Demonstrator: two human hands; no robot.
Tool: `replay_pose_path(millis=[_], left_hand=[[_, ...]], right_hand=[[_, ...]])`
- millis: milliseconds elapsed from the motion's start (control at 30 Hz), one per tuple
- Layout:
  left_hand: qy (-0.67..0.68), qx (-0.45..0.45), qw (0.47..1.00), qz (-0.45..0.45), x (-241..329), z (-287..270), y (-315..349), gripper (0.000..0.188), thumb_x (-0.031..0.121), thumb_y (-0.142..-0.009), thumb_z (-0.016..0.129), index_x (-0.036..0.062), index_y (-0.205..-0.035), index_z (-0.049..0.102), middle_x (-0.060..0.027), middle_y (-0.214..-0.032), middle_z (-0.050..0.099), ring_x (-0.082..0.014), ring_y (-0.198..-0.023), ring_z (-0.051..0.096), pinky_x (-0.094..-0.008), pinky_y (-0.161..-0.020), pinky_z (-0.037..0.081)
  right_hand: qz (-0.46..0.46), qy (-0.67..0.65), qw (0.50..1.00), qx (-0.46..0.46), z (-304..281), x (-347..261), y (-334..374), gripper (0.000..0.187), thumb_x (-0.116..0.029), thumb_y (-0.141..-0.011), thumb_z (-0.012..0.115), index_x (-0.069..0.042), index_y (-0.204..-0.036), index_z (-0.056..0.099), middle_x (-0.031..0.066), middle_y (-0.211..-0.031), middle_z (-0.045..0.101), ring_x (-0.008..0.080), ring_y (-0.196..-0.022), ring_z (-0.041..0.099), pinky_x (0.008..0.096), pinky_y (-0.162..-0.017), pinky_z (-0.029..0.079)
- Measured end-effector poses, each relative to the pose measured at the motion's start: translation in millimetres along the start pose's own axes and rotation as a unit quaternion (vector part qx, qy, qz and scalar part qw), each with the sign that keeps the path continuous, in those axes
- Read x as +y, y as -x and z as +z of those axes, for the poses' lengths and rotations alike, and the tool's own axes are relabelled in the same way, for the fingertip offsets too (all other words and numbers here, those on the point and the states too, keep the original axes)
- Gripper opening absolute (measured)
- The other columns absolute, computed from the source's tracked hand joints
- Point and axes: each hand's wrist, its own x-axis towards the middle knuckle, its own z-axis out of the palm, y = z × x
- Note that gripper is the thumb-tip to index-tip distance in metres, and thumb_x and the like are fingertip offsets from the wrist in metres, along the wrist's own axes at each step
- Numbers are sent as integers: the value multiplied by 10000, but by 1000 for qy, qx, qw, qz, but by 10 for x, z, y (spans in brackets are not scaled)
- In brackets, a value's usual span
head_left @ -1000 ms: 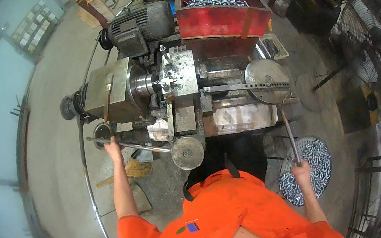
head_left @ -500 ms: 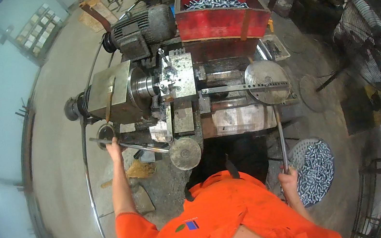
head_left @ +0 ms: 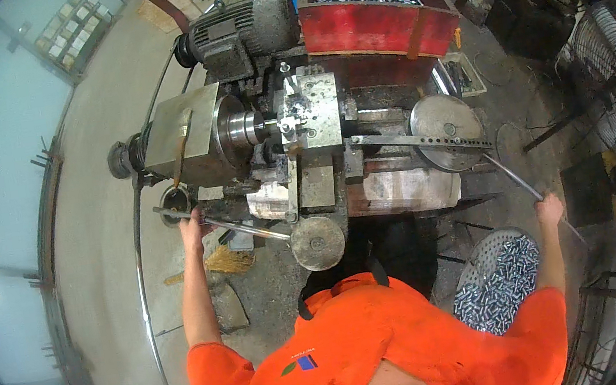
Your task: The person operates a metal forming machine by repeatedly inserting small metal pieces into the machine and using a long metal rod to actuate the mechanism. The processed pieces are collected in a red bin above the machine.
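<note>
My left hand (head_left: 191, 226) is closed round a steel lever rod (head_left: 241, 229) near its outer end. That rod runs to a round metal disc (head_left: 317, 243) at the front of the lathe-like machine. Out to the right, my right hand (head_left: 550, 209) grips a second lever rod (head_left: 512, 176), which slants up to a larger disc (head_left: 448, 133). A perforated flat bar (head_left: 415, 141) links this disc to the machine. The tool carriage (head_left: 315, 111) stands right of the spindle chuck (head_left: 242, 129), with a narrow gap between them.
A red bin (head_left: 379, 25) of small metal parts stands behind the machine, beside a dark electric motor (head_left: 245, 34). A perforated basket (head_left: 484, 266) of similar parts is below my right arm. A fan (head_left: 610, 75) stands at right; a straw broom (head_left: 229, 260) lies at left.
My right hand has swung its lever outward to the right and up, and the larger disc has turned. The carriage has shifted right from the chuck. My left hand keeps its grip.
</note>
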Motion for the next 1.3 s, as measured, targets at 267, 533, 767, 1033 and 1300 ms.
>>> replay_pose_path(millis=[267,533,767,1033,1300], left_hand=[[-419,6,900,121,-1026,-497,-121,499,438,-840,560,-17,-1044,574,-173,-876,655,-269,-764,651,-377,-668,511],[-614,37,782,102,-1443,267,-27,517,525,-792,540,28,-890,644,-181,-848,655,-347,-827,637,-456,-702,502],[-643,-123,755,45,-1357,121,-36,435,464,-813,534,79,-1011,574,-155,-968,647,-323,-941,621,-424,-790,502],[-618,-87,781,23,-1257,80,64,339,356,-856,529,76,-1040,578,-182,-1019,630,-348,-940,613,-435,-778,496],[-499,104,843,171,170,-844,605,376,379,-845,564,128,-1123,592,-155,-930,649,-307,-847,630,-418,-721,492]], right_hand=[[-25,-216,958,185,-175,-1038,1111,827,-160,-574,614,11,-1342,359,244,-1300,443,379,-1222,399,390,-1049,302],[-49,-356,931,-63,-211,-1689,1868,451,-160,-578,618,-34,-1010,642,202,-1033,615,354,-905,609,376,-804,486],[-92,-398,911,-55,-675,-1992,1654,363,-103,-589,603,-27,-938,667,187,-913,648,329,-857,628,369,-769,497],[-217,-460,859,54,-1742,-2867,522,339,-80,-596,597,-29,-925,661,165,-861,643,310,-776,622,355,-703,489],[-522,-440,728,64,-2784,-5106,246,358,-192,-571,595,-37,-883,681,140,-984,638,337,-918,565,382,-824,463]])
